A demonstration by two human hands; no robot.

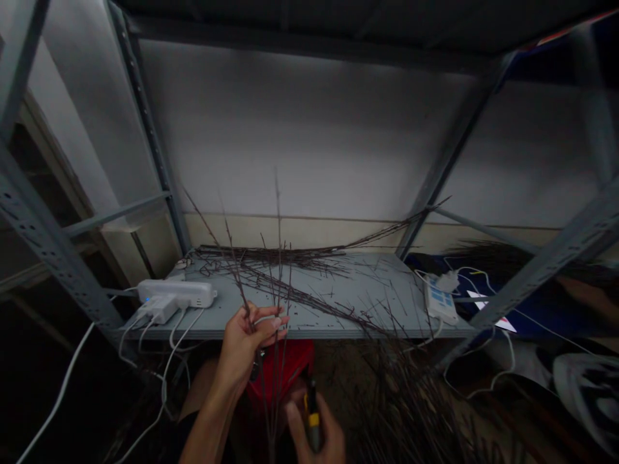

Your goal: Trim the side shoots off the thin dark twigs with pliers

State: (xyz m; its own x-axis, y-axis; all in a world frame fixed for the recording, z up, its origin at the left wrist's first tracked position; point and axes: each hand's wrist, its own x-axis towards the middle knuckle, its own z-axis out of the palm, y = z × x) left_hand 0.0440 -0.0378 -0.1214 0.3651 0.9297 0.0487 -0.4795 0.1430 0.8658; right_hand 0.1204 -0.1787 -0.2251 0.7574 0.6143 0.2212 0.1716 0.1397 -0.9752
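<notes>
My left hand is closed on a branching dark twig, whose thin stems rise above the fingers and run down past the wrist. My right hand is lower, near the bottom edge, with its fingers wrapped round a yellow-and-black hand tool. The tool's dark tip points up; its exact kind is hard to make out. Beyond the hands, a pile of similar dark twigs lies along the back of the grey shelf. More stems lie diagonally across it.
A white power strip with plugs and cables sits on the shelf's left end, another power strip on the right. A red stool stands below. Many twigs fill the lower right. Metal posts frame the shelf.
</notes>
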